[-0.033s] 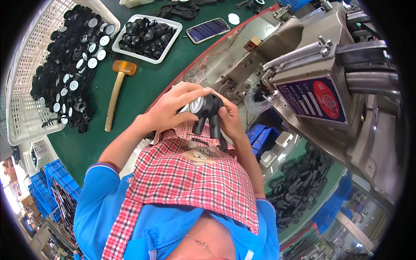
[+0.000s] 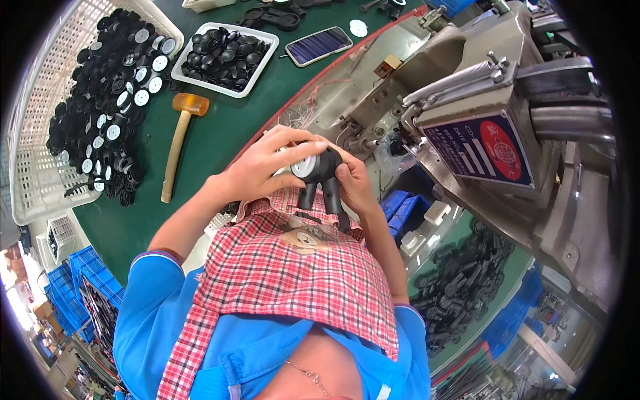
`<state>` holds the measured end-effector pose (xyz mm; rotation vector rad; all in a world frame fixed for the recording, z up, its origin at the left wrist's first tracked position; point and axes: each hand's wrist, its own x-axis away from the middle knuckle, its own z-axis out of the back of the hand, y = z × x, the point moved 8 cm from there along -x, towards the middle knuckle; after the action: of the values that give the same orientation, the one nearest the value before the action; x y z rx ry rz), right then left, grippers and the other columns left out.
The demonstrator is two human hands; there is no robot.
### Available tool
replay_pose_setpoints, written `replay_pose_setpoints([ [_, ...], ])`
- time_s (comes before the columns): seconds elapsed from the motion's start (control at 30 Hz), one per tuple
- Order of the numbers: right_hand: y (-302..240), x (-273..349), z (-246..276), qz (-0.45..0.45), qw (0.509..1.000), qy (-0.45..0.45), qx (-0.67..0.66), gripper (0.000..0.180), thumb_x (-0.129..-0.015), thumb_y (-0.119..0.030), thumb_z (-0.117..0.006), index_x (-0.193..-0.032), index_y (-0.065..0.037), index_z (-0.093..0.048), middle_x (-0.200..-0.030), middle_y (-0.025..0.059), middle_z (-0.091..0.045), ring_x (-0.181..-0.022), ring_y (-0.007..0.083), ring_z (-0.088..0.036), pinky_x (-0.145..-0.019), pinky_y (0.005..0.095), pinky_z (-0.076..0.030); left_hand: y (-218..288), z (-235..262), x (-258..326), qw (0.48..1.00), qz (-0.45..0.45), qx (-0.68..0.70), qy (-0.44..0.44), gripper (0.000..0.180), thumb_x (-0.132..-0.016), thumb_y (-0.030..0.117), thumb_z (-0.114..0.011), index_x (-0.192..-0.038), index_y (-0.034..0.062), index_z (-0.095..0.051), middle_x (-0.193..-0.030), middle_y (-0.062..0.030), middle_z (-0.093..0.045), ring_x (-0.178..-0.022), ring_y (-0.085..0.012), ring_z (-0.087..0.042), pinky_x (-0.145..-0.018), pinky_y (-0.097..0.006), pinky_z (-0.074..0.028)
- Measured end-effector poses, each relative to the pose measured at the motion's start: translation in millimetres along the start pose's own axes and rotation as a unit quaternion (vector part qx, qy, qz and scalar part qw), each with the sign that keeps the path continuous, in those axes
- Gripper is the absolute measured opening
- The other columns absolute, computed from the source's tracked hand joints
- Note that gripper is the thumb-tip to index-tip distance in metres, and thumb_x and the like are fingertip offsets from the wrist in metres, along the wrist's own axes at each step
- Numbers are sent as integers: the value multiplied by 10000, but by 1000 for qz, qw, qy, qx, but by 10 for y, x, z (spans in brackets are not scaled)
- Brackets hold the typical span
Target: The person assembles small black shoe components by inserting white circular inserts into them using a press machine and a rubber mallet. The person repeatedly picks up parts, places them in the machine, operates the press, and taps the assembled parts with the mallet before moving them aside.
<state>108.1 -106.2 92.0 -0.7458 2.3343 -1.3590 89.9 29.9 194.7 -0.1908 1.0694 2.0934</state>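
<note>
Both hands meet in front of my chest around a black plastic fitting (image 2: 327, 175) with two short tubes pointing down toward my apron. A round white-faced disc (image 2: 304, 167) sits on its left side. My left hand (image 2: 260, 165) is closed on the disc side, with its fingers reaching over the top and the thumb below the disc. Wrapped round the fitting's right side is my right hand (image 2: 357, 185), its thumb pressed on the black plastic. The fingers behind the fitting are hidden.
A white basket (image 2: 30, 127) of black and white discs stands at left. Near it are a white tray (image 2: 263, 67) of black caps, a mallet (image 2: 177, 150) and a phone (image 2: 320, 47). A metal machine (image 2: 477, 107) rises at right. Black parts (image 2: 460, 287) lie at lower right.
The fitting has tilted slightly in my hands, and its white disc sits a little lower. My left fingers have shifted slightly over its top; both hands keep their hold.
</note>
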Motion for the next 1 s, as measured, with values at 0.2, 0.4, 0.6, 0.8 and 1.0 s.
replay_pose_setpoints([
  [0.2, -42, 75, -44, -48, 998, -38, 16, 652, -944, -397, -614, -1394, 39, -433, -1282, 82, -554, -1143, 127, -518, -975, 274, -426, 14, -185, -23, 996, -9, 5, -87, 621, -835, 233, -683, -1417, 153, -481, -1352, -111, -489, -1162, -337, -491, -1004, -458, -417],
  [0.4, -261, 122, 30, 23, 990, 118, 78, 657, -845, -171, -724, -1396, 14, -417, -1235, 64, -533, -1120, 135, -523, -979, 285, -424, -258, -286, -30, 974, 151, 146, 78, 699, -810, 193, -713, -1421, 49, -408, -1401, -133, -437, -1234, -299, -482, -1052, -423, -388],
  [0.6, -30, 308, 485, 23, 963, 208, 170, 623, -878, -257, -730, -1365, 13, -450, -1224, 89, -557, -1096, 149, -563, -917, 275, -464, -699, -1023, 91, 894, 307, 326, 24, 430, -1010, 248, -528, -1320, -40, -451, -1194, -117, -582, -1125, -154, -553, -974, -309, -436],
  [0.8, -224, 491, 838, 93, 920, 357, 128, 487, -900, -195, -723, -1252, 61, -505, -1118, 94, -633, -981, 134, -612, -865, 256, -489, -930, -1282, -469, 917, 269, 295, 2, 378, -1012, 260, -531, -1253, -30, -501, -1178, -130, -606, -1084, -157, -563, -935, -310, -454],
  [1.0, -226, 539, 1174, 26, 906, 407, 112, 378, -939, -293, -669, -1173, -8, -586, -1039, 37, -643, -893, 111, -604, -739, 268, -500, -1007, -1451, -846, 943, 260, 207, -3, 379, -999, 323, -551, -1184, -6, -510, -911, -158, -648, -793, -208, -647, -702, -339, -505],
])
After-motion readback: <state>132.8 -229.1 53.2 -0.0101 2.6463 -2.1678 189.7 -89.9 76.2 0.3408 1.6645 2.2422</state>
